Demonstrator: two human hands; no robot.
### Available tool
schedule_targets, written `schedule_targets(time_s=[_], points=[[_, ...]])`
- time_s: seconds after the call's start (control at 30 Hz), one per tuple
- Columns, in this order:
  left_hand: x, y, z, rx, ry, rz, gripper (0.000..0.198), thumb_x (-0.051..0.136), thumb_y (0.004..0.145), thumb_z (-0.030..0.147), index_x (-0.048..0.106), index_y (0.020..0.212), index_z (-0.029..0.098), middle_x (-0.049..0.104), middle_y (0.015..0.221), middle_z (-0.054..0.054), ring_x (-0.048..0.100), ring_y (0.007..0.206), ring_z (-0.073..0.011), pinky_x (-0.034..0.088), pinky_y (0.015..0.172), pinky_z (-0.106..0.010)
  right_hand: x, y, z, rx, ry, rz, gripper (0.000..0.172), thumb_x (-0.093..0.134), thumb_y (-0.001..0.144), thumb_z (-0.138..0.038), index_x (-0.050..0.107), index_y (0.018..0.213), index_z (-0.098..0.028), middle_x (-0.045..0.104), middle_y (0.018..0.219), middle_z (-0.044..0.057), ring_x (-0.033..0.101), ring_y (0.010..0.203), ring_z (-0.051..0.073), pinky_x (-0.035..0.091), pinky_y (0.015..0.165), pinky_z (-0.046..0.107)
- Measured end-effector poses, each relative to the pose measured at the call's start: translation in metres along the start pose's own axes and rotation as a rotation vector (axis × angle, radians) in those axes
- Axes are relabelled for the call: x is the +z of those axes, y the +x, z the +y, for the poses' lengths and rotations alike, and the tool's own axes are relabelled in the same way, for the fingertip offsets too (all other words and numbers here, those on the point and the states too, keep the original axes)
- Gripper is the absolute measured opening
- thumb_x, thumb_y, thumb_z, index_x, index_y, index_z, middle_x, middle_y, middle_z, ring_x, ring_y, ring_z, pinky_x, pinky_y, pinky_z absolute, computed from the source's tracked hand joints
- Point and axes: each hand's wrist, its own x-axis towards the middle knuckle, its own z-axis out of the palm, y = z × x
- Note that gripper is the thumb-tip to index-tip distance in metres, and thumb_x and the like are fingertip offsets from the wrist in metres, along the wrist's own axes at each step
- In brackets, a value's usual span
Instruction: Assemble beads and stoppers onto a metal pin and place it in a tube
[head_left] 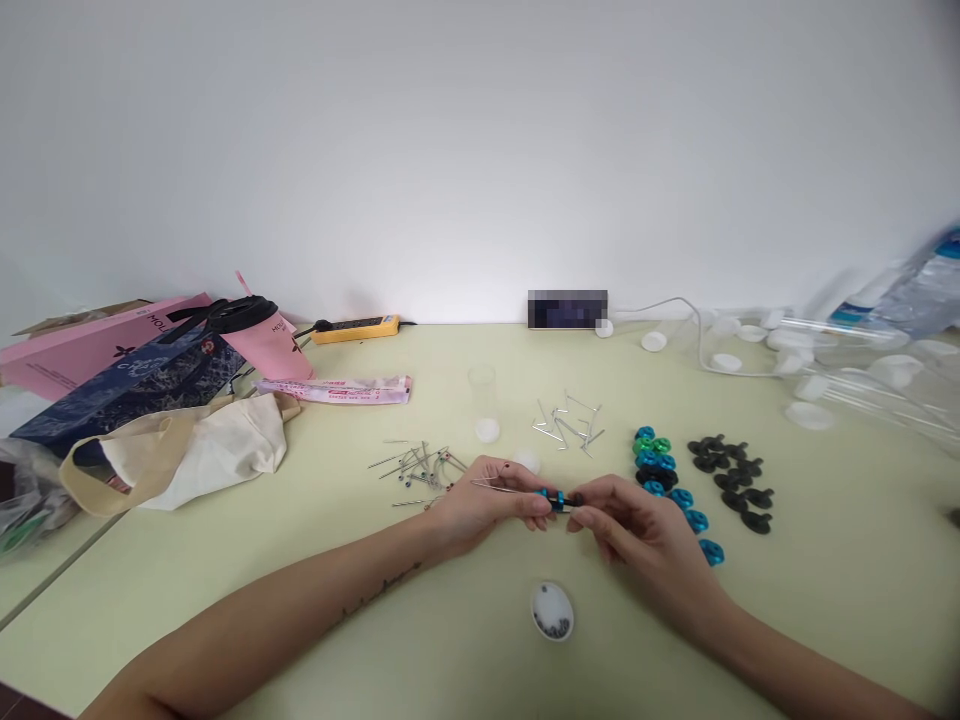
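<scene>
Between my two hands is a small blue-and-black part [556,500], lying roughly level. My left hand [491,495] pinches its left end, and thin metal rods [493,487] stick out leftward past the fingers. At the black right end, my right hand [637,520] has its thumb and fingertips closed on the part. A white dish [553,590] with small dark pieces sits below the hands. Blue ring-like pieces [696,521], a few green and black among them, lie beside my right hand. Thin metal pins [424,465] are scattered behind my left wrist.
Black winged pieces [736,480] lie at the right, and bent silver rods [562,428] at centre. A clear tube [483,395] stands behind the hands. Clear tubes and white caps [810,416] crowd the far right. At left are a pink cup [270,345] and cloth bag [217,450].
</scene>
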Motion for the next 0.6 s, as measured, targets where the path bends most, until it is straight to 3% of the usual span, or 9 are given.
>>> schedule_targets(time_s=[0.3,0.6], points=[[0.0001,-0.0014,-0.0007,-0.017,0.012,-0.014,0.023,0.08,0.067,0.026,0.074,0.083,0.011,0.07,0.071,-0.006,0.062,0.061,-0.0116,0.049,0.062,-0.024,-0.0019,0.0022,-0.0031,-0.007,-0.029,-0.06,0.034,0.051,0.091,-0.046,0.063,0.075,-0.019,0.061,0.064,0.001,0.045,0.052,0.011,0.035,0.049,0.024],[0.0008,-0.0002,0.0005,-0.012,0.002,0.01,0.023,0.081,0.066,0.025,0.074,0.082,0.01,0.069,0.07,-0.005,0.062,0.059,-0.0108,0.048,0.061,-0.023,0.0005,0.0015,0.001,-0.108,-0.141,0.046,0.011,0.056,0.086,-0.03,0.061,0.093,-0.022,0.047,0.05,-0.006,0.045,0.048,0.013,0.035,0.05,0.025]])
